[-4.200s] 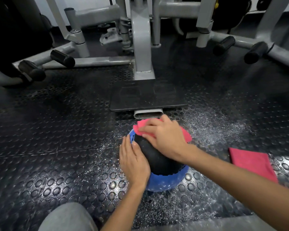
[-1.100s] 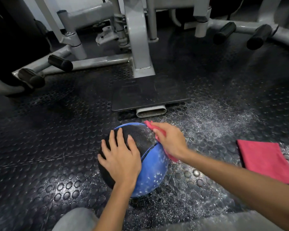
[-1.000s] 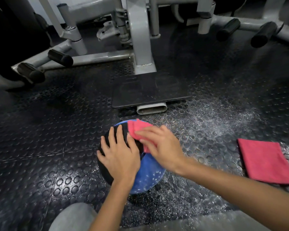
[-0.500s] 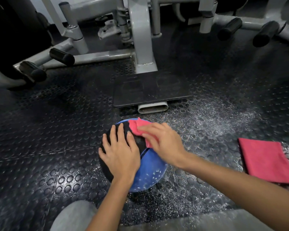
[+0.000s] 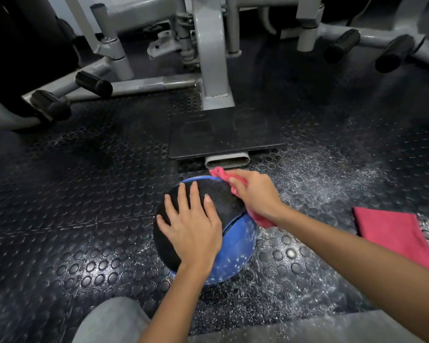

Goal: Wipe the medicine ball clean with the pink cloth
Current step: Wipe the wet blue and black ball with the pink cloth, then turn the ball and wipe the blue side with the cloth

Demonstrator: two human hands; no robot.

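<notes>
Two hands are on the ball (image 5: 233, 253), which sits on the studded floor (image 5: 72, 231) in front of the person. The left hand (image 5: 192, 229) lies flat on the black top of the ball, fingers straight and a little spread. The right hand (image 5: 255, 194) has its fingers curled round the cloth (image 5: 218, 173) and presses it on the far right side of the ball. A second cloth (image 5: 394, 233), folded, lies on the floor to the right, well apart. Behind the ball stands a grey machine (image 5: 213, 58) with a black footplate (image 5: 223, 134).
</notes>
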